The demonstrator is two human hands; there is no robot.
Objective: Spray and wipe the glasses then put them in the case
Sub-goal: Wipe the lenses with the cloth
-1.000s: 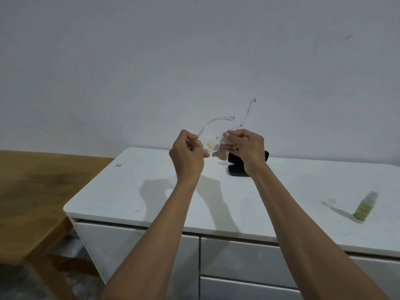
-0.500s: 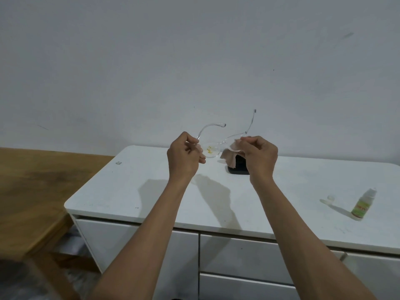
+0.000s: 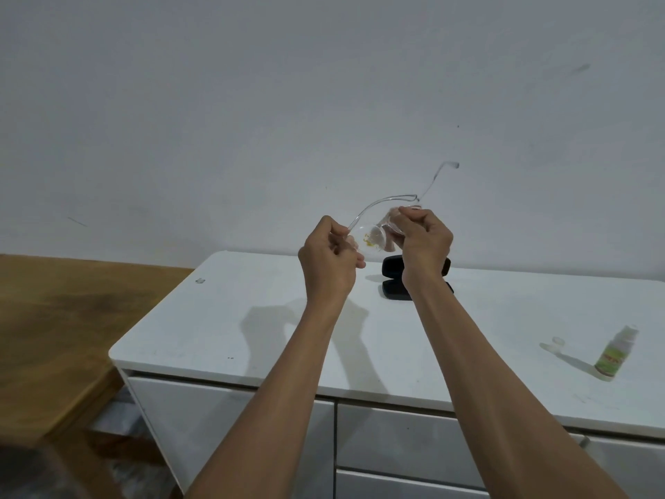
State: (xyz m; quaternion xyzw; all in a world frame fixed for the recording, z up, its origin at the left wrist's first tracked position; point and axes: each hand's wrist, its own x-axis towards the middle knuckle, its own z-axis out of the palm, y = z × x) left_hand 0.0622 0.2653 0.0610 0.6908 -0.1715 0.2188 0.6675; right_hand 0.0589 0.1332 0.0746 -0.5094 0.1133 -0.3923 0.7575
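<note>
**Wiping a lens, glasses held up in mid-frame**

I hold a pair of clear-framed glasses [image 3: 374, 234] in the air at the centre of the frame, above the white cabinet top [image 3: 252, 318]. Their two transparent arms rise toward the wall, one curving left, one reaching up to the right. My left hand [image 3: 329, 262] pinches the left end of the frame. My right hand [image 3: 424, 243] is closed on a small pale cloth [image 3: 385, 239], pressing it to a lens.

Just behind and below my right wrist, a black case [image 3: 394, 279] lies open on the cabinet. At the far right of the frame a small spray bottle [image 3: 615, 354] stands with its loose cap [image 3: 556, 344] beside it.

I judge the spraying done and the wiping in hand. Next I would need to finish both lenses, fold the arms in, then lower the glasses into the open case.
</note>
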